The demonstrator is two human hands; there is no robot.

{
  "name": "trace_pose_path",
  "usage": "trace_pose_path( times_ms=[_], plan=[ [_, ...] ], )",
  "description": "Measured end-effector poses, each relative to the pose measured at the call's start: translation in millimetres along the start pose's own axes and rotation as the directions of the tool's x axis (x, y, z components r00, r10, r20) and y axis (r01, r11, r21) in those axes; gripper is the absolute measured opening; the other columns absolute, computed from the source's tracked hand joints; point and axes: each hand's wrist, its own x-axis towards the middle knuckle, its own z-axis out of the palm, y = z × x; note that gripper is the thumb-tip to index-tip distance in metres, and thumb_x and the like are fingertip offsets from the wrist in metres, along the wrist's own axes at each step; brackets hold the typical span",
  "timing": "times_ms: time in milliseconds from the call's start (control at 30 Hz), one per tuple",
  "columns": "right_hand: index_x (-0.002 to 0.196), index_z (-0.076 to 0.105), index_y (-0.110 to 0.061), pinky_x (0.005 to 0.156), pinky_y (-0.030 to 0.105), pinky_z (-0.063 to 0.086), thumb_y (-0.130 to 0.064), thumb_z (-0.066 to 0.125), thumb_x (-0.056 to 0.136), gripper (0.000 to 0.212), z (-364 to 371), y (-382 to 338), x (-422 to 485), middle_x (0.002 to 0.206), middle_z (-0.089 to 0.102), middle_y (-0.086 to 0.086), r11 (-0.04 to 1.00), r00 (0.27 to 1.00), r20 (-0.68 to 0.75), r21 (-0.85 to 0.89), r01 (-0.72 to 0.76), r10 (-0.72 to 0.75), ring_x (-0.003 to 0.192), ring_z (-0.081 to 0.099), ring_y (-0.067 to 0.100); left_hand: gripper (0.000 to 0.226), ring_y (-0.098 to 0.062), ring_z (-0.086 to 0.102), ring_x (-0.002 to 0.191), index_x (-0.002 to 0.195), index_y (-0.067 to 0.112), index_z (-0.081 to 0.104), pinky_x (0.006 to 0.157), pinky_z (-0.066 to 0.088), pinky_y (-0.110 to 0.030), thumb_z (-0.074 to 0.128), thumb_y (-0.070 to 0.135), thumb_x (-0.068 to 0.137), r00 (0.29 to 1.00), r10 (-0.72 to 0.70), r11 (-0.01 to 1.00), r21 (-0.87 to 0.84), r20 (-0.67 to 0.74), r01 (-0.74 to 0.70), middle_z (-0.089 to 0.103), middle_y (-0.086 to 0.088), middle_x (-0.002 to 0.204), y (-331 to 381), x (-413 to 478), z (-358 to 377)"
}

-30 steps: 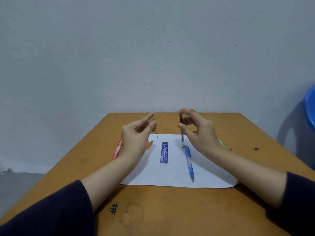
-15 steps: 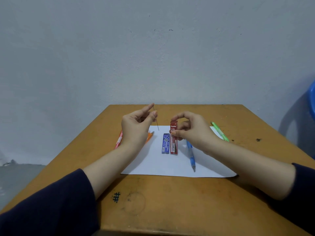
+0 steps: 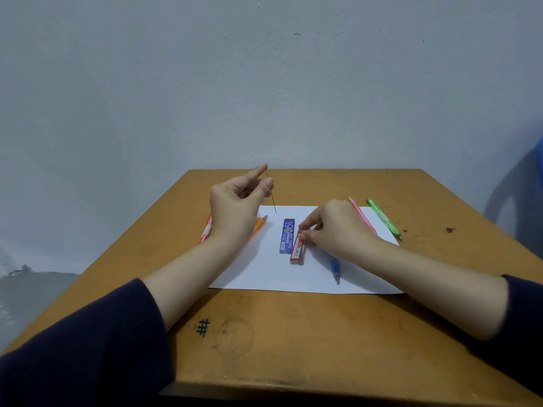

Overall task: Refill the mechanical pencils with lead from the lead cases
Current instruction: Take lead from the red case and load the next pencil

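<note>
Fingers [image 3: 308, 223] of my right hand [image 3: 332, 230] are bent and pinch the top end of the red lead case [image 3: 297, 251], near the middle of the frame. A moment ago I held this case up in the air. Now it lies down on the white paper [image 3: 264, 274], right next to the blue lead case [image 3: 288, 236]. My left hand [image 3: 235, 201], up and left of the middle, pinches one thin lead [image 3: 271, 195] between thumb and first finger. The lead hangs above the paper and touches nothing. So I think the lead is out and the case is put away. Next my right hand needs to let go and pick up a pencil. The blue pencil [image 3: 335, 268] is closest, but my right wrist covers its top part. The pink pencil [image 3: 363, 215] and the green pencil [image 3: 383, 218] lie to the right, just past my hand. The orange pencil [image 3: 260, 226] and a red and white pencil [image 3: 206, 230] are half hidden under my left hand. The lead is very thin and could snap if I bump it.
</note>
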Motion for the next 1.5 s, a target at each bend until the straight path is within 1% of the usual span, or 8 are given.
trace_pose_path(
  times_ms=[233,367,500,700,1067,1233,1333,1500],
  plan=[
    [0.105,0.074,-0.016,0.050,0.004,0.033,-0.022,0.068,0.086,0.020,-6.9,-4.4,-1.5,0.102,0.070,0.001,0.994,0.996,0.047,-0.074,0.075,-0.072,0.073,0.047,0.003,0.032,-0.002,0.063,0.069,0.118,0.009,0.064,0.076,0.054,-0.021,0.067,0.005,0.086,1.000,0.008,1.000,-0.003,0.001,-0.008,0.071,0.002,0.079,-1.3,0.2,0.1],
    [0.108,0.072,-0.020,0.054,0.012,0.035,-0.040,0.074,0.079,0.036,-17.3,-9.5,-4.7,0.079,0.061,-0.009,0.985,0.987,0.149,-0.156,0.076,-0.053,0.075,0.053,0.006,0.032,-0.001,0.063,0.068,0.117,0.012,0.065,0.075,0.054,-0.020,0.068,0.006,0.086,1.000,0.009,1.000,-0.007,-0.001,-0.009,0.071,0.002,0.079,-0.9,0.4,0.1],
    [0.102,0.075,-0.023,0.084,0.031,0.050,-0.050,0.075,0.073,0.040,-14.2,-11.5,-8.8,0.111,0.069,0.000,0.970,0.964,0.263,-0.219,0.106,-0.046,0.100,0.059,0.016,0.032,-0.002,0.063,0.068,0.116,0.015,0.064,0.077,0.054,-0.024,0.068,0.006,0.086,1.000,0.010,1.000,-0.015,-0.004,-0.011,0.071,0.001,0.078,-0.2,0.6,0.0],
    [0.121,0.065,-0.020,0.094,0.035,0.046,-0.050,0.070,0.078,0.053,-12.0,-9.7,-6.2,0.128,0.060,-0.005,0.962,0.958,0.283,-0.243,0.126,-0.054,0.112,0.054,0.017,0.033,-0.003,0.063,0.069,0.116,0.018,0.063,0.078,0.054,-0.026,0.068,0.005,0.086,1.000,0.020,1.000,-0.014,0.001,-0.020,0.070,0.002,0.078,-0.6,0.8,0.0],
    [0.129,0.058,-0.020,0.098,0.032,0.043,-0.046,0.066,0.083,0.054,-7.9,-8.7,-5.2,0.134,0.056,-0.001,0.968,0.958,0.278,-0.213,0.132,-0.069,0.122,0.048,0.016,0.033,-0.004,0.064,0.072,0.117,0.017,0.064,0.076,0.055,-0.024,0.067,0.005,0.086,0.999,0.021,1.000,0.001,0.032,-0.021,0.071,-0.003,0.080,-3.5,-0.1,0.2],
    [0.126,0.059,-0.031,0.087,0.025,0.037,-0.040,0.068,0.084,0.044,-26.0,-6.6,-0.3,0.126,0.060,-0.003,0.992,0.991,0.118,-0.105,0.070,-0.057,0.112,0.053,0.013,0.032,-0.004,0.065,0.073,0.116,0.014,0.066,0.074,0.055,-0.019,0.068,0.006,0.086,0.999,0.018,1.000,0.004,0.032,-0.018,0.072,-0.002,0.081,-4.9,0.3,0.1],
    [0.138,0.045,-0.026,0.082,0.026,0.040,-0.037,0.073,0.079,0.065,-36.7,-1.5,3.3,0.116,0.062,0.001,0.992,0.997,0.070,-0.125,-0.019,0.028,0.096,0.052,0.013,0.031,-0.004,0.066,0.072,0.115,0.016,0.066,0.076,0.055,-0.020,0.067,0.005,0.086,0.999,0.016,1.000,0.004,0.036,-0.017,0.071,0.000,0.081,-4.7,-0.1,0.5],
    [0.140,0.035,-0.010,0.085,0.034,0.047,-0.042,0.079,0.072,0.087,-38.3,-0.2,0.3,0.128,0.054,0.010,0.959,0.972,0.122,-0.230,-0.168,0.200,0.105,0.060,0.024,0.031,-0.005,0.066,0.073,0.114,0.018,0.065,0.078,0.056,-0.023,0.067,0.005,0.086,0.999,0.015,1.000,-0.004,0.045,-0.015,0.071,-0.001,0.081,-3.6,-0.2,0.8]
  ],
)
